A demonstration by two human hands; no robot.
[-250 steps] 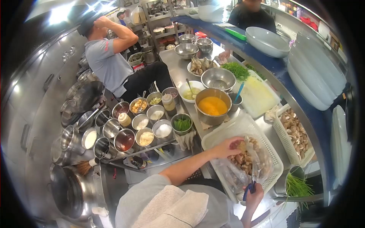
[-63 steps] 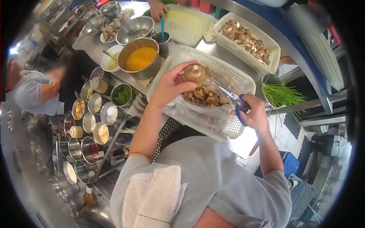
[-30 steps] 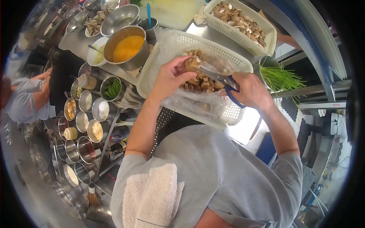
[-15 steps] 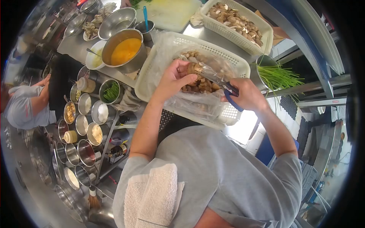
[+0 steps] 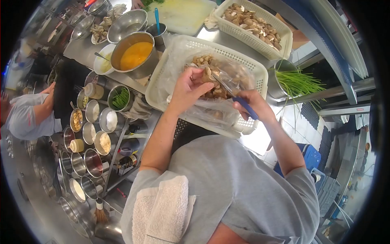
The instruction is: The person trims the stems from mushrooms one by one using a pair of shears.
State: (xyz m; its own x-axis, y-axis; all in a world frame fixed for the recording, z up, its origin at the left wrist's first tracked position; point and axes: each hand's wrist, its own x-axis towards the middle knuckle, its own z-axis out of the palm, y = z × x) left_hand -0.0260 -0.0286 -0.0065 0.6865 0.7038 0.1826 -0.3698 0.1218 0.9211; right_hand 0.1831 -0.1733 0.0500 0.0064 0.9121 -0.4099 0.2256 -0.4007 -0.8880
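Note:
My left hand (image 5: 190,90) pinches a brown mushroom (image 5: 208,75) above a white perforated basket (image 5: 157,90). In my right hand (image 5: 252,106) are scissors (image 5: 243,106) with blue handles, and their blades reach to the mushroom, closed or nearly so. Below both hands a clear plastic bag (image 5: 195,110) lies in the basket, with brown mushroom pieces (image 5: 217,92) in and around its opening. My left wrist hangs over the basket's near left side.
A second basket (image 5: 264,49) of mushrooms stands beyond. A pot of orange liquid (image 5: 136,56) and a cutting board (image 5: 185,16) are at the back. Long green stalks (image 5: 298,83) stick out of a metal container on the right. Seasoning bowls (image 5: 92,110) line the left, near a co-worker (image 5: 34,114).
The mushroom has turned in my left hand. My right hand has rolled and dropped slightly, so the scissors now point more steeply up to the left. The raised mushroom of earlier is now at the blades.

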